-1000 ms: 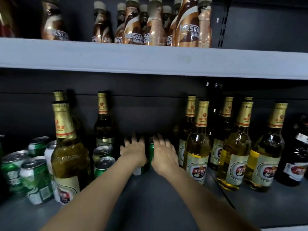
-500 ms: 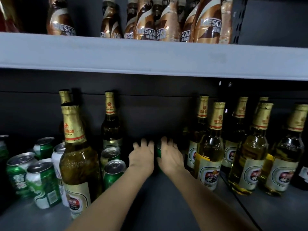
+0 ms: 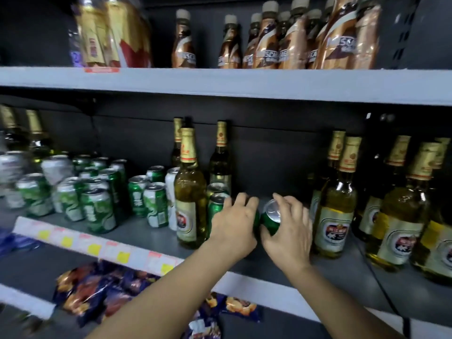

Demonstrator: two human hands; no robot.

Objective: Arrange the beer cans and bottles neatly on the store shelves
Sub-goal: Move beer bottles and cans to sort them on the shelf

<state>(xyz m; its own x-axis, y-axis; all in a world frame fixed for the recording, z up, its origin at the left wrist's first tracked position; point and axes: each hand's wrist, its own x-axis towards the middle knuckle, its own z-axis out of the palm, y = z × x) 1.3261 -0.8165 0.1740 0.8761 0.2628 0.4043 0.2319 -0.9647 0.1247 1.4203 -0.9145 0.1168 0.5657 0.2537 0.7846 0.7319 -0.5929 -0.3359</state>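
We hold two green cans on the shelf (image 3: pixel 151 234), in the gap between the bottle groups, a little back from its front edge. Our right hand (image 3: pixel 287 231) curls around one can (image 3: pixel 270 217), which tips so its silver top faces us. Our left hand (image 3: pixel 234 222) wraps over the other can (image 3: pixel 256 217); we see only a thin strip of green there, so we cannot tell if it stands straight.

We think the cans are light and smooth, and a hard squeeze could dent them. It seems best to hold each one around the middle, fingers on one side and thumb on the other.

Just left of our left hand stands a tall bottle (image 3: pixel 190 192) with more cans (image 3: pixel 216 206) behind it. Glass is heavy and can break, so we should not bump it. More bottles (image 3: pixel 336 209) stand just right of our right hand. A big bunch of cans (image 3: pixel 97 209) sits toward the shelf's left end.
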